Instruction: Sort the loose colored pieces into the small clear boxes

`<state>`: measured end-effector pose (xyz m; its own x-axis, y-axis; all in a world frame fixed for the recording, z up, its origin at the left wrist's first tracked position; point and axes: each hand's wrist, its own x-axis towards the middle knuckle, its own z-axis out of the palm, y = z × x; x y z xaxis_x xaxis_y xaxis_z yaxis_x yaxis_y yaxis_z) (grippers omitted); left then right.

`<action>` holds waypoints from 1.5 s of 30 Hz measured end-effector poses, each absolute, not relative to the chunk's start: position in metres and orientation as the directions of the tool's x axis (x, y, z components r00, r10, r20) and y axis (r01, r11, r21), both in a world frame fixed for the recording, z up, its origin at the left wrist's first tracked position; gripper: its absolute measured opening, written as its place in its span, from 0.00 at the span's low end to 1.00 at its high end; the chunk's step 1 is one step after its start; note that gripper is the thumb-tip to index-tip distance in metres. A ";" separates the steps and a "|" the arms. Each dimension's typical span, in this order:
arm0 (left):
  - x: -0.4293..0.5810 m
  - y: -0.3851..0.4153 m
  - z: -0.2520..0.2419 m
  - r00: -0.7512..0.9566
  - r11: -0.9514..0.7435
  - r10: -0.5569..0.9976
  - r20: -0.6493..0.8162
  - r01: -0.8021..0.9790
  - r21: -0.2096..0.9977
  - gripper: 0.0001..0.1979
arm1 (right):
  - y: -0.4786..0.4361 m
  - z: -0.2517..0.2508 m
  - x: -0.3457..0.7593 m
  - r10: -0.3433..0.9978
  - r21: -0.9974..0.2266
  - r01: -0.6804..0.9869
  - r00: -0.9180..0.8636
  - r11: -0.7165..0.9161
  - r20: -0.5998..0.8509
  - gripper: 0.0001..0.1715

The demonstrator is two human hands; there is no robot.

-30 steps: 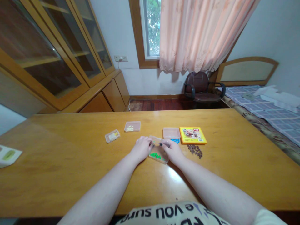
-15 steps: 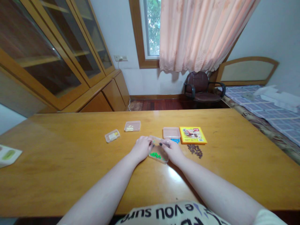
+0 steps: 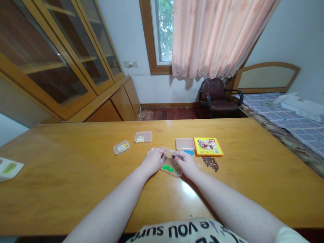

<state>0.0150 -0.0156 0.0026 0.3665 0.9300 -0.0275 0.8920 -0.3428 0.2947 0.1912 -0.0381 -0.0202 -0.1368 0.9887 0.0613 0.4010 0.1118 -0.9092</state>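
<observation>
Between my two hands is a clear plastic box (image 3: 177,173), tilted a little, with small green pieces (image 3: 168,168) gathered at its near end. My left hand (image 3: 153,161) is closed on the box's left side near the far end. At the opposite side my right hand (image 3: 186,163) grips it, the thumb bent over the edge. Fingers hide much of the far rim. Just beyond my right hand lie small blue pieces (image 3: 189,153), partly covered by the hand, in front of another clear box (image 3: 185,143).
A yellow box (image 3: 208,147) and loose brown pieces (image 3: 211,163) lie on the table (image 3: 76,189) to the right. Farther left are a clear box (image 3: 146,136) with cream pieces and a smaller clear case (image 3: 121,147). A white-and-green object (image 3: 10,168) sits at the left edge.
</observation>
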 end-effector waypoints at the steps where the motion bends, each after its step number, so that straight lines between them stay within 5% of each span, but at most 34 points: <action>1: 0.015 -0.016 0.003 0.371 -0.347 0.928 -0.027 0.890 0.295 0.10 | -0.038 -0.020 0.191 0.988 -0.909 0.400 -0.138 0.114 0.063 0.11; 32: 0.011 -0.013 -0.003 0.255 -0.249 0.967 -0.015 0.952 0.176 0.07 | -0.037 -0.023 0.191 0.995 -0.939 0.333 -0.077 0.086 0.064 0.13; 35: 0.006 -0.010 0.003 0.183 -0.196 0.980 0.084 0.959 0.204 0.07 | -0.036 -0.024 0.192 0.997 -0.941 0.332 -0.062 0.068 0.050 0.15; 39: -0.001 -0.013 0.016 0.098 -0.223 0.909 0.406 0.936 0.274 0.06 | -0.034 -0.026 0.193 0.999 -0.950 0.310 -0.032 0.027 0.017 0.16; 42: 0.001 -0.020 0.021 0.205 -0.393 0.828 0.522 0.876 0.279 0.05 | -0.033 -0.026 0.192 1.000 -0.963 0.267 -0.021 0.013 0.008 0.17; 45: 0.007 -0.026 0.021 0.389 -0.551 0.795 0.466 0.784 0.285 0.05 | -0.033 -0.023 0.192 1.000 -0.978 0.208 -0.027 0.002 -0.004 0.16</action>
